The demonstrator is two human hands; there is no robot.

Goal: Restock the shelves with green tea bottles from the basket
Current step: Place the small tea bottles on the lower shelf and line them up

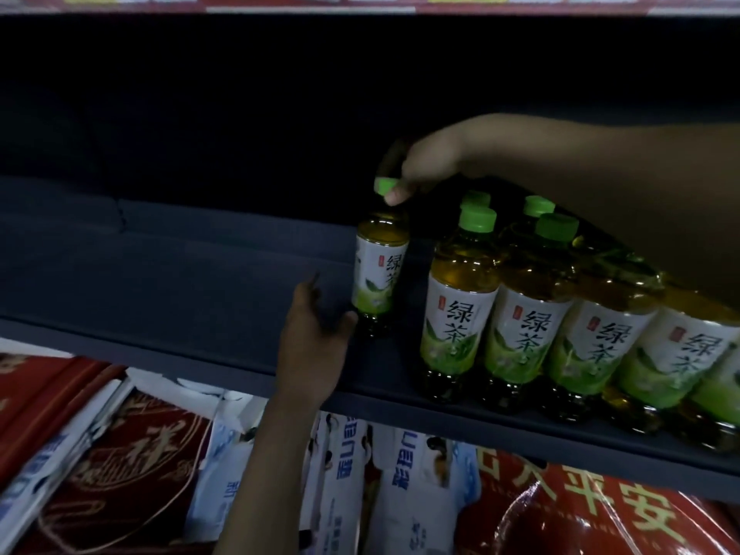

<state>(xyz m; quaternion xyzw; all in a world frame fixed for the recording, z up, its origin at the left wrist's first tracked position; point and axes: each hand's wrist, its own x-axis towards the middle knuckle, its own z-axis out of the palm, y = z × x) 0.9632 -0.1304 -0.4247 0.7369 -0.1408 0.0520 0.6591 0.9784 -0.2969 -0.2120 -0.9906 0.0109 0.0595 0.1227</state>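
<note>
A green tea bottle with a green cap and white-green label stands upright on the dark shelf, left of a row of several like bottles. My right hand reaches in from the right and pinches this bottle's cap from above. My left hand rests on the shelf's front edge just left of the bottle's base, fingers relaxed, thumb close to the base. The basket is out of view.
The shelf's left part lies bare and dark, with a shelf above it close overhead. Below the shelf edge are red packages, white-blue packs and a red bag with gold characters.
</note>
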